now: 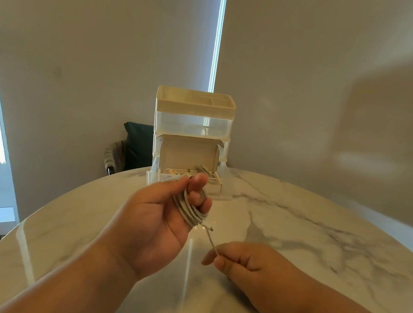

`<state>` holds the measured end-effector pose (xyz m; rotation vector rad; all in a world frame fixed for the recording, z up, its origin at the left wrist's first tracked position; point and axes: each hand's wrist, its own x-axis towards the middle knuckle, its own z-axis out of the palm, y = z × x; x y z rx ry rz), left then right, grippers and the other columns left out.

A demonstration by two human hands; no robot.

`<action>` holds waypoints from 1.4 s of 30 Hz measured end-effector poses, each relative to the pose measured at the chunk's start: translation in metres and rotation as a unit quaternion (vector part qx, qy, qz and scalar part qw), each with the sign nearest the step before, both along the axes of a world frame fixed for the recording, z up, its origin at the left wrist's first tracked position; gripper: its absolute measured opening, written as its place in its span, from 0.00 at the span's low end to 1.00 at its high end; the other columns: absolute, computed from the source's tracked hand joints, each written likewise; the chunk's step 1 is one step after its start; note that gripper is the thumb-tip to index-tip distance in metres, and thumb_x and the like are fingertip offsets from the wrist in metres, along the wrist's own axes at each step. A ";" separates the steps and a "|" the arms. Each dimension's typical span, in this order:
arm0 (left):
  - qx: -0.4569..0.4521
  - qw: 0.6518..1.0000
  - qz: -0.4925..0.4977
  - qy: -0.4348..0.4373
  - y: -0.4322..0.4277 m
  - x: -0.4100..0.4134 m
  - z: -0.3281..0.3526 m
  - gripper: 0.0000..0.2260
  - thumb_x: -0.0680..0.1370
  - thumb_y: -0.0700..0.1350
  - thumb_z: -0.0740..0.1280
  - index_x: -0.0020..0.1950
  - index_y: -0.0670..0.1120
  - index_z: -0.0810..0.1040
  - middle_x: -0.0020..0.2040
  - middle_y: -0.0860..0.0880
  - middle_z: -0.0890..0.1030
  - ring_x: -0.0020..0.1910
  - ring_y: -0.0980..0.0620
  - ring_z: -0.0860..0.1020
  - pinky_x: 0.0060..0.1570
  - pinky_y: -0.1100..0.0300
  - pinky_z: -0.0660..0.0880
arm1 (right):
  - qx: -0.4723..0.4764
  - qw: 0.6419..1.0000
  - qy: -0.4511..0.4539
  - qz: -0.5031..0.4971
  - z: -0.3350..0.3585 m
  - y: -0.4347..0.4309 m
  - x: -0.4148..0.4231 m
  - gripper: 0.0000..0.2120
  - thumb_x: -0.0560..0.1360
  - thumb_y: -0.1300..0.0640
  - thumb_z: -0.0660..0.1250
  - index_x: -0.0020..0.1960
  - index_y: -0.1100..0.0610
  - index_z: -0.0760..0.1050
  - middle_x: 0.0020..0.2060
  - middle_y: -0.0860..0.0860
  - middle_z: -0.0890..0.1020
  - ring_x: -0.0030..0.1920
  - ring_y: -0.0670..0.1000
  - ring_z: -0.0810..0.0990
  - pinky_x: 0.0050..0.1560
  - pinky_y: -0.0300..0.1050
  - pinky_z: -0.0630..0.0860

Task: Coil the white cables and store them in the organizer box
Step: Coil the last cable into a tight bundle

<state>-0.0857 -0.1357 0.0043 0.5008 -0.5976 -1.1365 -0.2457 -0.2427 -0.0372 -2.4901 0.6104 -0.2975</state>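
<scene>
left hand (159,219) grips near-finished cable coil (192,210) above surface | right hand (244,268) pinches loose tail | box (185,177) seemingly holds earlier cables | left: last wrap, stow

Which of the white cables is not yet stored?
The coiled white cable gripped by the left hand, its loose end pinched by the right hand. The other white cables lie inside the open cream box behind it.

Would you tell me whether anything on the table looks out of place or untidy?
Only one small thing: a stored cable loops up above the rim of the open box at the base of the organizer. Nothing looks spilled or damaged.
</scene>
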 end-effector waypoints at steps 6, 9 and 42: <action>0.039 0.998 0.040 -0.003 -0.005 0.008 -0.007 0.21 0.71 0.37 0.64 0.63 0.34 0.73 0.46 0.41 0.84 0.37 0.52 0.78 0.46 0.56 0.81 | -0.040 0.999 -0.019 0.029 -0.001 0.012 0.003 0.15 0.82 0.48 0.60 0.67 0.38 0.75 0.62 0.32 0.78 0.60 0.29 0.72 0.60 0.23 0.64; 0.066 0.996 0.062 -0.023 -0.008 0.010 -0.009 0.16 0.74 0.36 0.63 0.61 0.36 0.75 0.53 0.40 0.85 0.42 0.51 0.83 0.52 0.54 0.78 | -0.061 0.997 -0.028 0.029 0.002 0.014 0.001 0.16 0.82 0.48 0.60 0.68 0.38 0.74 0.62 0.32 0.77 0.61 0.27 0.71 0.61 0.23 0.64; 0.144 0.894 -0.098 -0.412 -0.015 -0.012 -0.039 0.09 0.75 0.45 0.63 0.47 0.40 0.78 0.40 0.40 0.82 0.38 0.47 0.75 0.48 0.47 0.68 | -0.075 0.976 -0.187 -0.083 0.020 0.020 -0.010 0.06 0.78 0.55 0.66 0.43 0.48 0.74 0.33 0.45 0.82 0.35 0.43 0.80 0.38 0.37 0.75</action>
